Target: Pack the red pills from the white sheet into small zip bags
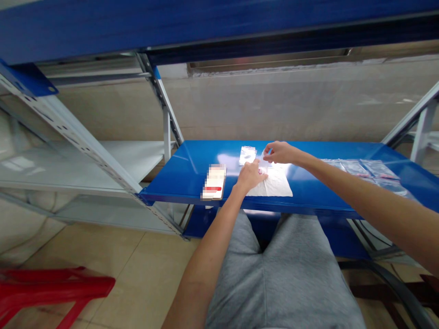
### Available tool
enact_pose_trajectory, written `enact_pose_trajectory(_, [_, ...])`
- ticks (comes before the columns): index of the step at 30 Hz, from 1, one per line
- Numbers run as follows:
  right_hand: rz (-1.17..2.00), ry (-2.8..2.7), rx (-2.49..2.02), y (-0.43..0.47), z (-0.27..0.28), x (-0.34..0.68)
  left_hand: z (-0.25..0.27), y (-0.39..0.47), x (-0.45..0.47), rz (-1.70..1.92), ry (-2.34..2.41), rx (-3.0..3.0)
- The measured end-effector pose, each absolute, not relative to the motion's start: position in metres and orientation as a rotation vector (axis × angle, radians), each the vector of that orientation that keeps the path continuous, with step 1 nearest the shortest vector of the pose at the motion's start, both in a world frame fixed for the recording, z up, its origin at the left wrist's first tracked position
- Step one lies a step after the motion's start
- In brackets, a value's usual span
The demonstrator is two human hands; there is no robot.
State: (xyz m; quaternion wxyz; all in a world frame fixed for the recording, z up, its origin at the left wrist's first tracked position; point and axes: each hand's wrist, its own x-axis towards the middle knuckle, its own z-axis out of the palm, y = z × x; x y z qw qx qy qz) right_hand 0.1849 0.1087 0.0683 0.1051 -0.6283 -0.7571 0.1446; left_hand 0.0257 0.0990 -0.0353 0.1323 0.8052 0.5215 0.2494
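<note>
A small clear plastic bag (263, 165) is between my hands, above a white cloth (274, 183) on the blue shelf. Its upper edge is pinched by my right hand (279, 152), with thumb and fingertips together. Lower down, my left hand (252, 176) holds the bag near the cloth, its fingers curled around it. Something small and pinkish shows at the left fingertips, too small to make out. Just behind my left hand lies a stack of clear plastic bags (247, 155).
A phone (214, 183) with a lit screen lies left of the cloth. Several filled clear bags (368, 169) rest on the right of the blue shelf (185, 169). Another blue shelf (206, 27) hangs overhead between metal uprights. A red stool (55, 288) stands at lower left.
</note>
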Motion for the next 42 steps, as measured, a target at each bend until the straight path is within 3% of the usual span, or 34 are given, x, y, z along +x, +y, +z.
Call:
enact_pose_trajectory(11, [0.268, -2.254, -1.774, 0.105, 0.0586, 0.1883, -0.035, 0.0995, 0.0279, 0.682, 1.547, 2.421])
enact_pose_trajectory(42, [0.318, -2.328, -1.857, 0.1092, 0.0643, 0.1904, -0.0342, 0.1002, 0.0282, 0.683, 1.526, 2.411])
